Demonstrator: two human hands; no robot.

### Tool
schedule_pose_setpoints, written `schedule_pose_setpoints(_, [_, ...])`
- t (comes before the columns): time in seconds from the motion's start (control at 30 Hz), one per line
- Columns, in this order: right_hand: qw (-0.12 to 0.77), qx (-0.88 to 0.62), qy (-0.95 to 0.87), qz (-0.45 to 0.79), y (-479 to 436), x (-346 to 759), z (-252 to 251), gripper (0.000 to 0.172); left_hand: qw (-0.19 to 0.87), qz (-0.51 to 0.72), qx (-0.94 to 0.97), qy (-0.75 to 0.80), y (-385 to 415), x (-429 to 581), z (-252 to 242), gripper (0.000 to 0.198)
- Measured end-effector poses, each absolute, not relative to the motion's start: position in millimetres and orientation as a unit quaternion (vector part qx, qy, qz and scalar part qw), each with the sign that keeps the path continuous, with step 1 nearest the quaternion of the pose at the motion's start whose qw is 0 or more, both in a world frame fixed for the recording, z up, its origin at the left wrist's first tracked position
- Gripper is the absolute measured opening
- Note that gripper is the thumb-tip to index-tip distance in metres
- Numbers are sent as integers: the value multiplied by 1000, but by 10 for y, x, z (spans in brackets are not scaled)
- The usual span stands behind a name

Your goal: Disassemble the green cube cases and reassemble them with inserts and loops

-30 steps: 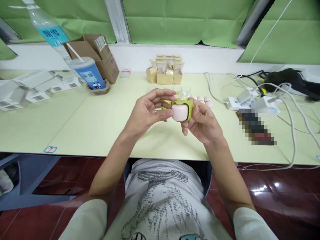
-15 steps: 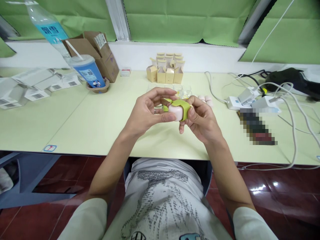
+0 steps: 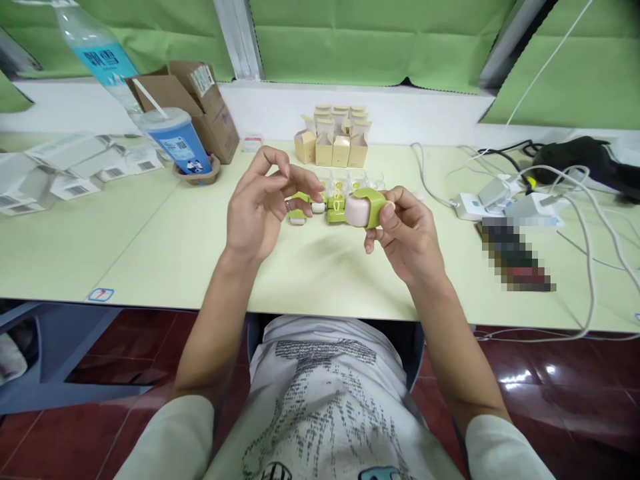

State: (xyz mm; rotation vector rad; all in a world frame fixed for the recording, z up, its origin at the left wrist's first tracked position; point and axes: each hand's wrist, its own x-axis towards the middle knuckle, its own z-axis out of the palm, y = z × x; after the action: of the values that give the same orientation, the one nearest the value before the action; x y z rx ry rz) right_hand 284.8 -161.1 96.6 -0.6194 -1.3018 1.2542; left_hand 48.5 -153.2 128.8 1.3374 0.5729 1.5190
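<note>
My right hand (image 3: 413,237) pinches a small, pale pink rounded block (image 3: 357,211) by the green cover (image 3: 378,208) fitted round its right end. A pale loop shows by my right thumb. To the left, my left hand (image 3: 256,213) is raised off the block, its fingers apart and bent, holding nothing; it wears a ring. On the table behind lie similar green-covered pieces: one (image 3: 298,219) below my left fingertips, one (image 3: 318,207) with a white end, and a green one (image 3: 336,215) with a yellow loop. Clear plastic pieces (image 3: 356,182) with yellow spots sit behind them.
Small tan boxes (image 3: 340,152) with raised flaps stand by the wall. On the left are a blue cup (image 3: 180,148), a cardboard box (image 3: 215,123), a tilted water bottle (image 3: 100,60) and white boxes (image 3: 65,163). Cables, a power strip (image 3: 470,207) and a blurred-out object (image 3: 515,257) lie right.
My left hand has let go of the pink block and moved left and up, fingers apart. My right hand keeps hold of the covered block. More green pieces on the table now show.
</note>
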Motion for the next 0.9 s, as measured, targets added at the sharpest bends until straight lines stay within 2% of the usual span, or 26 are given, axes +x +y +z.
schedule_pose_setpoints(0.17, [587, -284, -557, 515, -1585, 2831, 941, 59, 482, 621, 575, 228, -1501, 357, 1337, 22])
schedule_pose_setpoints(0.4, [603, -321, -553, 477, -1593, 2845, 921, 62, 367, 587, 669, 270, -1386, -76, 1263, 32])
schedule_pose_setpoints(0.57, [568, -351, -623, 408, -1270, 2877, 1028, 60, 430, 550, 670, 253, -1022, -284, 1220, 47])
schedule_pose_setpoints(0.73, [482, -402, -729, 274, -646, 2622, 1160, 51, 483, 501, 661, 281, -256, -422, 987, 58])
schedule_pose_setpoints(0.8, [429, -424, -769, 213, -499, 2505, 1162, 49, 459, 511, 661, 300, -23, -509, 786, 60])
schedule_pose_setpoints(0.9, [341, -423, -825, 155, -433, 2414, 1142, 51, 377, 558, 658, 337, 100, -636, 479, 52])
